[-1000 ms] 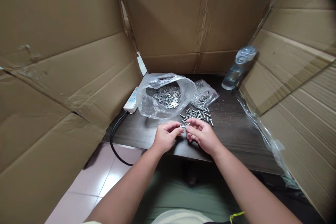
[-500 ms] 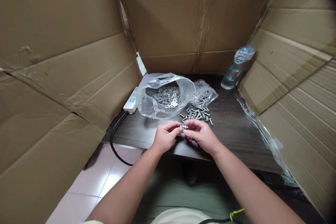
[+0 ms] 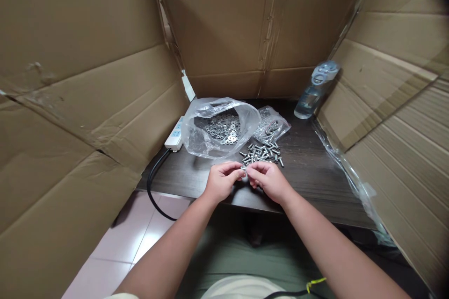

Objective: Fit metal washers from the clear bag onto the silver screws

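Brown cardboard panels (image 3: 87, 18) stand on the left, at the back and on the right, around a dark wood-grained tabletop (image 3: 315, 182). Pale floor tiles (image 3: 115, 243) show below its front left edge. The larger clear plastic bag (image 3: 194, 138) sits left of centre on the tabletop, its wide mouth gaping toward the person. A clear bottle (image 3: 308, 100) with a pale blue cap stands at the back right, close to the right-hand panel and seemingly tilted, though the wide view may cause this. The left hand (image 3: 223, 181) and right hand (image 3: 267, 180) meet over the front edge. A smaller clear bag (image 3: 271, 113) lies right of the larger one, with bolts inside. The white power strip (image 3: 174, 138) is just left of the larger bag, a black cable (image 3: 150, 180) curving down from it. Loose bolts (image 3: 263, 153) lie heaped beyond the right hand. Many washers (image 3: 228, 128) are inside the larger bag. Smallest is a metal fastener (image 3: 243, 168), pinched between the fingertips of both hands, just in front of the heap; the fingers hide much of it.
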Demonstrator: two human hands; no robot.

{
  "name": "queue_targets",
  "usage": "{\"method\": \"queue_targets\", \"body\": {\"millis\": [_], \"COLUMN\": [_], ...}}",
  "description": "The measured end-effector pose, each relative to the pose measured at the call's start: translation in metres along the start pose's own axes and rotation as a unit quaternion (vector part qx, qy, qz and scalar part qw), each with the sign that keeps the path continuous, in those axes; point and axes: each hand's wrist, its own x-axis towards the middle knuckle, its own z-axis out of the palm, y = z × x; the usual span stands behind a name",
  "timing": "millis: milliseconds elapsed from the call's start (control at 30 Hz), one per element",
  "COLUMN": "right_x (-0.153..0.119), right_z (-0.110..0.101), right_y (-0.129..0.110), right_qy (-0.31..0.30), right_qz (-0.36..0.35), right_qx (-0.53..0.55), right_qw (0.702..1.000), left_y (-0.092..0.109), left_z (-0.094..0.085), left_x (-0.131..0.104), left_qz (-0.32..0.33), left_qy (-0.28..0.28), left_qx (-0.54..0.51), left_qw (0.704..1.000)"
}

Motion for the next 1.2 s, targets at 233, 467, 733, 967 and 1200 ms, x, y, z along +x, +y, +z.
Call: {"method": "queue_targets", "body": {"millis": [233,467,733,967,1200], "right_x": [-0.0012,0.0013,-0.0026,0.0001,-0.0016], "right_z": [-0.0003,0.0020,-0.0003,0.0019,-0.0001], "right_y": [-0.0023,0.0008,-0.0024,-0.0015,-0.0012], "right_qy": [0.027,0.036,0.004,0.058,0.008], "right_qz": [0.017,0.008,-0.006,0.043,0.006], "right_qx": [0.062,-0.015,0.046,0.041,0.056], "right_qw": [0.998,0.999,0.999,0.997,0.998], "left_y": [-0.0018,0.0013,0.0003,-0.0007,0.0000], "left_z": [0.0011,0.0008,0.0010,0.0006,-0.0004], "left_x": [0.0006,0.0003,-0.0003,-0.0002,-0.0009], "left_qz": [-0.037,-0.027,-0.040,-0.042,-0.018], "left_qy": [0.009,-0.006,0.018,0.016,-0.007], "left_qx": [-0.035,-0.019,-0.046,-0.027,-0.030], "left_qw": [0.999,0.999,0.998,0.999,0.999]}}
